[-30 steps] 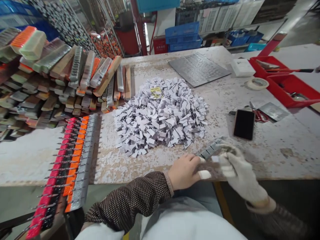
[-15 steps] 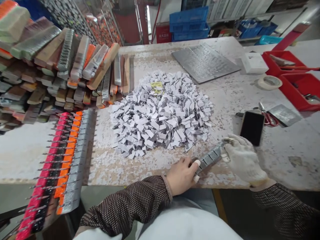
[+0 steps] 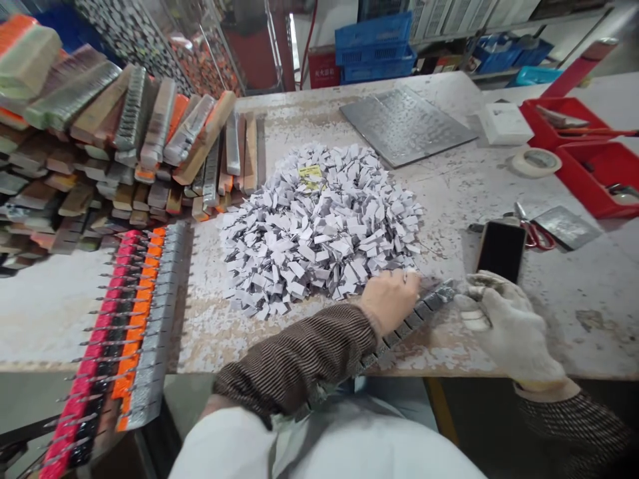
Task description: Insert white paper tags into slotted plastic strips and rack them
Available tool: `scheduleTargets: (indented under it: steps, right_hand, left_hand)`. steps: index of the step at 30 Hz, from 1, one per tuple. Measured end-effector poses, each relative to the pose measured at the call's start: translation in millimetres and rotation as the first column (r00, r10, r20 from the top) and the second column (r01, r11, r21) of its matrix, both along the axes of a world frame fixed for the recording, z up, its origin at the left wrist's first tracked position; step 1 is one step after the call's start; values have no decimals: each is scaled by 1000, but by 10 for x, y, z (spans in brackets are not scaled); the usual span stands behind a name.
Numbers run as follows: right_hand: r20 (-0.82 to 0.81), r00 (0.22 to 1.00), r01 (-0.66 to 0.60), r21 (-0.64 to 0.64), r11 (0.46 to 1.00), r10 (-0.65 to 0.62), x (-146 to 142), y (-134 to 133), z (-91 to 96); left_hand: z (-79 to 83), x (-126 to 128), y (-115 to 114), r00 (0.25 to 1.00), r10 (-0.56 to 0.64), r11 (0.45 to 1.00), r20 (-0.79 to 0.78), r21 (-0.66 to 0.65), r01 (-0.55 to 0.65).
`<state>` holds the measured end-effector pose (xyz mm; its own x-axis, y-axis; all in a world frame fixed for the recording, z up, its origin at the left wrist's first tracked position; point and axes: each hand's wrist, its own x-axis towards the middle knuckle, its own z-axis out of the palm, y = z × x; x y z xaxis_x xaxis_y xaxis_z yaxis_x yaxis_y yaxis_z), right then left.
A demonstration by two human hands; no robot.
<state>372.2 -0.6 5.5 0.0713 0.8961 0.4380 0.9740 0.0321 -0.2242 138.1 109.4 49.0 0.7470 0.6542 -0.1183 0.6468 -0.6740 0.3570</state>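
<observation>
A grey notched strip lies slanted at the table's front edge, its near end hidden under my left sleeve. My left hand, bare with a white wrap on a fingertip, is over the strip beside the heap. Its fingers are closed together, and a thin dark thing shows by their tips, too blurred to name. My right hand, in a white glove, is just right of the strip's far end. Its fingers are curled in, and what they hold, if anything, is hidden. A heap of small white paper-like pieces lies ahead.
Stacked bars fill the left side. Pink, orange and grey strips with thin spikes stand at the left edge. A phone, scissors, tape roll and red bins are at right. A grey sheet lies behind.
My left hand has moved from the strip's near end up and right along it. My right hand has come off the far end, slightly to the right.
</observation>
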Motion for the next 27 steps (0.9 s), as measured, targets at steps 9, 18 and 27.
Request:
scheduleTargets:
  steps: [9,18,27]
  right_hand:
    - [-141,989,59,78,995,-47,-260,-524,55]
    - [-556,831,96,113,989,-17,-751,-159,34]
    - [-602,747,-294,82,952,283,-864,-264,598]
  left_hand:
    - [-137,326,154,1000,-5,998,16,56,4]
    - [49,-253,-489,914,-189,982,360,91,168]
    - [273,-735,-437,844,166,725,509,-644,246]
